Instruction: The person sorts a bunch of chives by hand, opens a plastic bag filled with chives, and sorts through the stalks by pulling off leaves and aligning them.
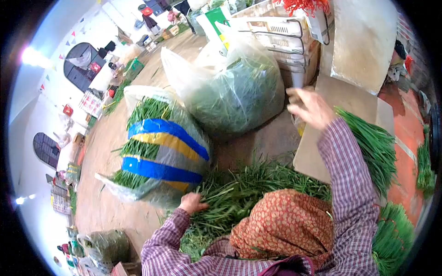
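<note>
My left hand (192, 203) is at the left edge of a pile of loose green leaves (248, 181), its fingers curled; what they hold, if anything, is hidden. Raised over the edge of a cardboard sheet (317, 142), my right hand (312, 108) has its fingers apart, with nothing visible in them. Just beyond it is a white, narrow object (298, 80) that I cannot make out. A bundle of long green chive-like leaves (368, 149) lies on the cardboard, beside my right sleeve. Patterned orange cloth (285, 221) covers my lap.
A clear bag (235, 92) full of greens stands ahead. Left of it, a blue-and-yellow-striped bag (161, 147) also holds greens. Stacked white crates (276, 37) stand behind. More bundled greens (393, 234) lie at lower right. Other people are at the far wall.
</note>
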